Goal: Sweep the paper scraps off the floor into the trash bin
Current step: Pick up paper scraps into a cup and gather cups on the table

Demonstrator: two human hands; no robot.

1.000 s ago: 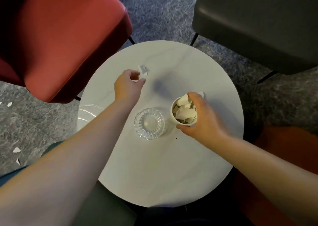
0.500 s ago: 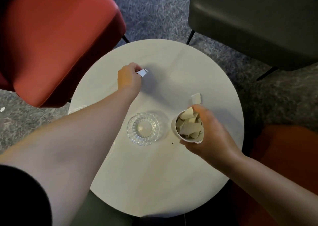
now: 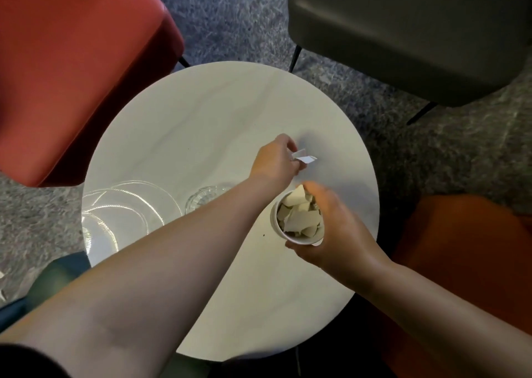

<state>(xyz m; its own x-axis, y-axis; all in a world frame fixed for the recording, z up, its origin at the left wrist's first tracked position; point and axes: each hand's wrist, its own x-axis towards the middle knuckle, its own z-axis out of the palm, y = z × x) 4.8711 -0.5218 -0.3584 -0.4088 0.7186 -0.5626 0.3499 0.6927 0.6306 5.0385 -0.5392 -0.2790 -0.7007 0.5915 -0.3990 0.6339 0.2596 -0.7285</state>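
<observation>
My left hand pinches a small white paper scrap above the round white table, just beyond the cup. My right hand grips a white paper cup that is full of torn paper scraps and stands or hovers near the table's right side. No trash bin is in view.
A clear glass dish sits on the table, partly hidden by my left forearm. A red chair stands at the upper left, a dark grey chair at the upper right, an orange seat at the right. A few scraps lie on the grey carpet at the left edge.
My left hand has carried the pinched scrap from the table's left-middle rightward to just beyond the cup. The loose scrap that lay beside the cup is gone from sight.
</observation>
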